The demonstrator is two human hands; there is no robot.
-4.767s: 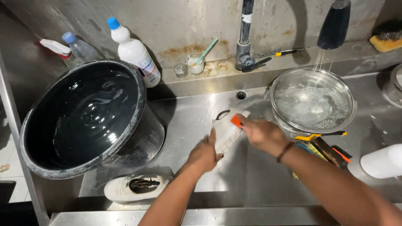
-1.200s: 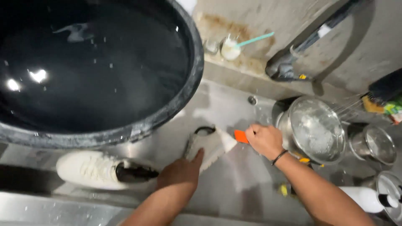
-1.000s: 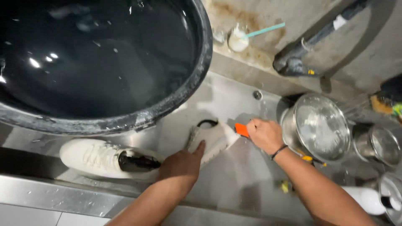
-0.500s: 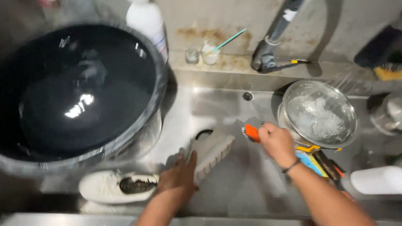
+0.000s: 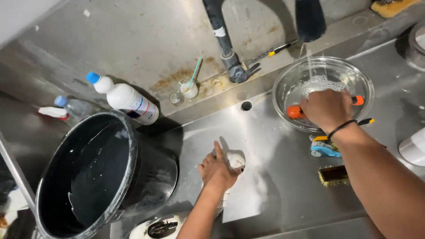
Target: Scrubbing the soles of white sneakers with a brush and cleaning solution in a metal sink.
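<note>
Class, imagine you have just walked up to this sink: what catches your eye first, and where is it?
The big black bucket of dark water fills the lower left. At upper right, the right hand dips an orange-handled brush into a glass bowl under running water. In the middle, the left hand presses a white shoe onto the steel sink floor.

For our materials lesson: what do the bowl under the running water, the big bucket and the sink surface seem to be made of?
Bowl: likely clear glass, maybe plastic; the brush shows through it.
Bucket: probably black plastic, glossy and wet inside.
Sink surface: looks like stainless steel, dull grey sheen, brownish stains near the tap.
</note>
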